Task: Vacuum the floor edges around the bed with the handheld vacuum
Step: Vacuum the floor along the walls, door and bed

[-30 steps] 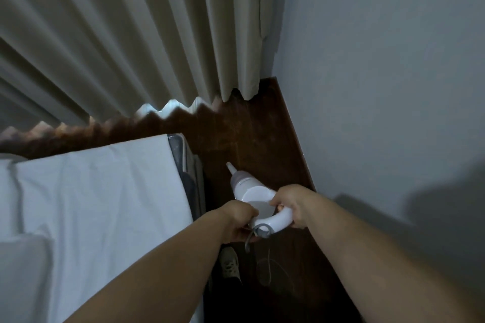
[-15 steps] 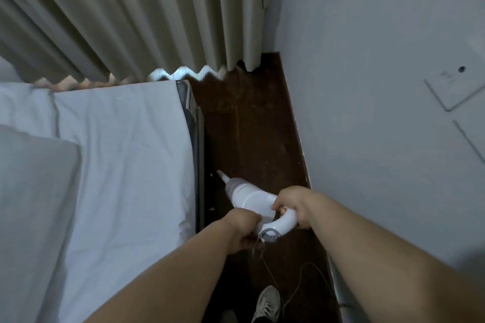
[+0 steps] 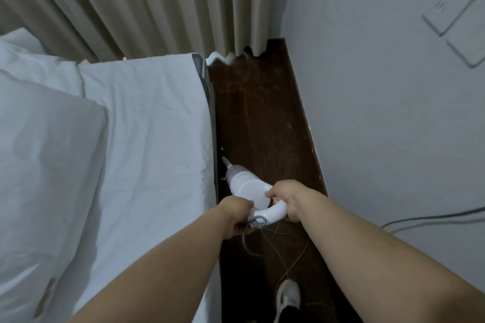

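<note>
A white handheld vacuum (image 3: 246, 186) points its narrow nozzle down at the dark wooden floor (image 3: 262, 118), close beside the edge of the bed (image 3: 157, 123) with its white sheet. My right hand (image 3: 286, 198) grips the looped handle from the right. My left hand (image 3: 235, 215) holds the rear end of the handle, where a grey cord loop hangs. The nozzle tip sits near a few pale crumbs by the bed frame.
The floor strip is narrow, between the bed and a grey wall (image 3: 380, 112). Beige curtains (image 3: 157, 2) close the far end. A pillow (image 3: 47, 165) lies on the bed. Thin cables trail on the floor near my white shoe (image 3: 288, 296). A wall cable (image 3: 433, 219) runs at right.
The view has moved back along the bed, showing more mattress and a pillow. The vacuum has shifted left, its nozzle now close to the bed edge. Both hands keep their grip.
</note>
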### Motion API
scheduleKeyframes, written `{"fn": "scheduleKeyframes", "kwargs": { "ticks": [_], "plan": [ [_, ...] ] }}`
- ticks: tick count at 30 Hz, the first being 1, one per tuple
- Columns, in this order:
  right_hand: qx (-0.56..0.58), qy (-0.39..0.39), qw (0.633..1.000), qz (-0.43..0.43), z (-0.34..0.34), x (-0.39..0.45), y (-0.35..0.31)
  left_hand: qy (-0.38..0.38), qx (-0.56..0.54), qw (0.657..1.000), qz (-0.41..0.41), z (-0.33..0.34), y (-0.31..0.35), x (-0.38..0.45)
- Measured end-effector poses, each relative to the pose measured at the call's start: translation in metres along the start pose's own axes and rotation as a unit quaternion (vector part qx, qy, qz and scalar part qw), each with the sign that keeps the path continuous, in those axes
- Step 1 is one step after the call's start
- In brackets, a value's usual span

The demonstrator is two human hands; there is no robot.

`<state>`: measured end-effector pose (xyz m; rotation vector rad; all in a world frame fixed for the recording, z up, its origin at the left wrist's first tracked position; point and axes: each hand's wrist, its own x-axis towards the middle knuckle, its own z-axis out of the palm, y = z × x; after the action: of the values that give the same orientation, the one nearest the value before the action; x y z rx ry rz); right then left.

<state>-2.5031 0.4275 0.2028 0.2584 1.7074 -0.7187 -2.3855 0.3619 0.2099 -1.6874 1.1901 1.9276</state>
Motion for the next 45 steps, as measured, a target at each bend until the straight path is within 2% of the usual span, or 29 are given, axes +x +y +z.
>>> {"fn": "scheduleKeyframes", "kwargs": {
  "ticks": [4, 10, 17, 25, 32, 41, 45],
  "plan": [
    [0.025, -0.007, 1.0, -0.012, 0.024, 0.028, -0.001, 0.016, 0.012, 0.999, 0.026, -0.021, 0.0, 0.029],
    [-0.004, 0.015, 1.0, -0.019, 0.032, 0.041, 0.006, 0.003, 0.028, 0.999, 0.023, -0.025, -0.013, 0.049],
    [-0.066, 0.037, 0.997, 0.012, -0.001, -0.012, 0.046, -0.053, 0.007, 0.998, -0.017, 0.014, -0.059, -0.002],
    [-0.096, 0.03, 0.995, 0.006, -0.014, -0.048, 0.107, -0.041, 0.004, 0.999, -0.012, 0.038, -0.115, -0.053],
    [-0.044, 0.027, 0.999, 0.004, -0.011, -0.073, 0.167, -0.022, 0.032, 0.999, -0.01, 0.045, -0.164, -0.076],
    [0.053, 0.123, 0.991, -0.002, -0.078, -0.1, 0.233, -0.101, 0.096, 0.99, 0.004, 0.12, -0.183, -0.1],
    [0.097, 0.143, 0.985, 0.012, -0.11, -0.111, 0.261, -0.137, 0.125, 0.983, -0.004, 0.157, -0.191, -0.106]
  ]
}}
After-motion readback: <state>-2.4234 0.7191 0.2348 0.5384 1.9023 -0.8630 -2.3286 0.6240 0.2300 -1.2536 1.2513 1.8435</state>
